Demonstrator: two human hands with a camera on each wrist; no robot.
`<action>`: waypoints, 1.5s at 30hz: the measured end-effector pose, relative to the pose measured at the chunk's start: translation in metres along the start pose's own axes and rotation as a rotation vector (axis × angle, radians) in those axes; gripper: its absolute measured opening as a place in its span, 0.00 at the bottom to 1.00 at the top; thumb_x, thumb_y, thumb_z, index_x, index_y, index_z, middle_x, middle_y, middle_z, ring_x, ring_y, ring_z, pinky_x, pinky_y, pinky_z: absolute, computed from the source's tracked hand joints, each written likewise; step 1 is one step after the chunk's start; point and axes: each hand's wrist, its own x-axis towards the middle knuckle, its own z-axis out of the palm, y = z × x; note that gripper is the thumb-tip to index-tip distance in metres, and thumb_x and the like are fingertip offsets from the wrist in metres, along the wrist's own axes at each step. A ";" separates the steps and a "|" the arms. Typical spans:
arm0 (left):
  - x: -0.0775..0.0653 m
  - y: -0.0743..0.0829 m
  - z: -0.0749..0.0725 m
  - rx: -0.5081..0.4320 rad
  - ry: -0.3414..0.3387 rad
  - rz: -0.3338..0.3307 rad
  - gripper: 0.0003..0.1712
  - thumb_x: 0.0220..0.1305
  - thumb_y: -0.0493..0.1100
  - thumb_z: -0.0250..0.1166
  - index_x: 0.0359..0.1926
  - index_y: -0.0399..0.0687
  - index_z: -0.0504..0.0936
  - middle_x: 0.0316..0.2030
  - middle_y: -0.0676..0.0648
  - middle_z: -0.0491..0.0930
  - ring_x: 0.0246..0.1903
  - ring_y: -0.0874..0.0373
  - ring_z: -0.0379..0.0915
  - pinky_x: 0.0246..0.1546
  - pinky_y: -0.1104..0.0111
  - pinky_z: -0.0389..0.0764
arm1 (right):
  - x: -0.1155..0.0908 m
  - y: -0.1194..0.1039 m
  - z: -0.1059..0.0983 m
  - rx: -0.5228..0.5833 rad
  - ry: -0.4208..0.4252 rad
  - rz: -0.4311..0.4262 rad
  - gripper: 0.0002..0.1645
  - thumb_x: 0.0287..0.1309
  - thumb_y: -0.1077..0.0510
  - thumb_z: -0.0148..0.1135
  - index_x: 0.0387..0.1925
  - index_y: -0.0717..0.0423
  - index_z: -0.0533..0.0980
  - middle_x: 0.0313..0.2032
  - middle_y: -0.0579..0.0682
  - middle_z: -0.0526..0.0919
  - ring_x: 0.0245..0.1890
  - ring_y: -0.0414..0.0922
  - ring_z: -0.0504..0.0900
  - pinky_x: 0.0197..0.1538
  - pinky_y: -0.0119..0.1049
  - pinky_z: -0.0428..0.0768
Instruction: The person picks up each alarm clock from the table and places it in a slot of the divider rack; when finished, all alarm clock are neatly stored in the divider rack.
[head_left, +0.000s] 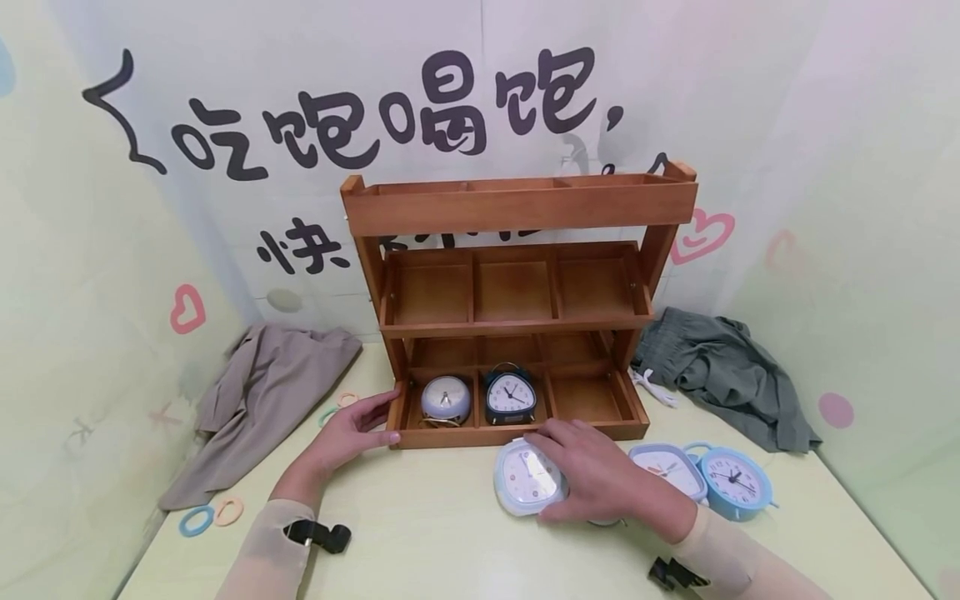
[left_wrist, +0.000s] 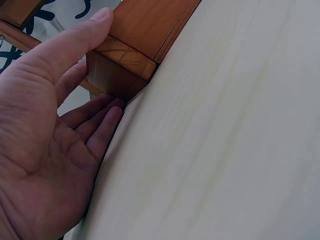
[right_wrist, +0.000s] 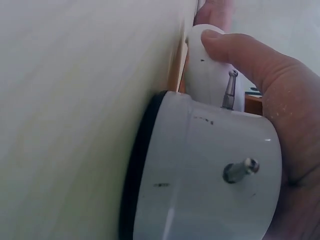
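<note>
Rack (head_left: 525,207): smooth stained wood with a low sheen, the grain visible at one corner. Table (head_left: 420,525): smooth, faintly streaked, satin-looking. Held clock (head_left: 522,479): smooth, plastic-looking shell; glossy front carrying a bright glare. White casing (right_wrist: 210,185), right wrist view: smooth and glossy, flecked with small dark marks, with shiny metal pegs (right_wrist: 229,92) and a dark, matt rim (right_wrist: 137,180). Brown cloth (head_left: 277,396) and grey cloth (head_left: 720,367): matt, creased fabric. Backdrop (head_left: 300,50): matt, fabric-like sheet. Rings (head_left: 183,525): smooth, plastic-looking.

Head view looks down; close wrist views share the table (head_left: 420,533).
</note>
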 end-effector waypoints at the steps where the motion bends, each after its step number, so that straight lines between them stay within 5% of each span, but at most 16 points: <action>1: 0.000 0.000 0.000 0.000 0.000 -0.001 0.47 0.69 0.41 0.81 0.84 0.48 0.71 0.83 0.41 0.66 0.80 0.36 0.64 0.78 0.55 0.70 | 0.000 0.000 -0.001 0.000 0.010 -0.007 0.64 0.49 0.24 0.85 0.78 0.53 0.75 0.66 0.49 0.79 0.62 0.50 0.80 0.72 0.60 0.79; 11: 0.000 0.002 0.000 -0.007 -0.003 0.004 0.47 0.69 0.41 0.81 0.84 0.48 0.70 0.84 0.41 0.65 0.80 0.35 0.64 0.79 0.52 0.69 | -0.001 0.005 -0.016 -0.036 0.131 -0.006 0.65 0.43 0.28 0.90 0.77 0.54 0.75 0.65 0.50 0.80 0.60 0.48 0.80 0.62 0.51 0.86; 23: -0.001 0.001 0.000 0.000 0.001 0.010 0.47 0.69 0.42 0.81 0.84 0.47 0.71 0.84 0.41 0.65 0.80 0.35 0.64 0.79 0.50 0.67 | -0.009 0.033 -0.048 -0.071 0.227 0.094 0.65 0.42 0.31 0.92 0.76 0.57 0.76 0.62 0.53 0.81 0.55 0.52 0.81 0.56 0.55 0.87; 39: 0.001 0.001 0.000 0.005 0.005 0.017 0.46 0.69 0.42 0.81 0.84 0.48 0.72 0.83 0.42 0.66 0.80 0.36 0.65 0.80 0.52 0.68 | 0.003 0.088 -0.070 -0.094 0.122 0.154 0.62 0.44 0.32 0.91 0.74 0.60 0.77 0.60 0.56 0.82 0.51 0.53 0.83 0.53 0.54 0.89; 45: -0.001 -0.001 -0.001 0.005 0.008 0.005 0.47 0.69 0.42 0.82 0.84 0.48 0.71 0.84 0.43 0.66 0.80 0.37 0.64 0.78 0.61 0.71 | 0.010 0.105 -0.070 -0.088 0.073 0.179 0.59 0.46 0.32 0.90 0.72 0.59 0.79 0.60 0.58 0.82 0.50 0.52 0.84 0.51 0.55 0.91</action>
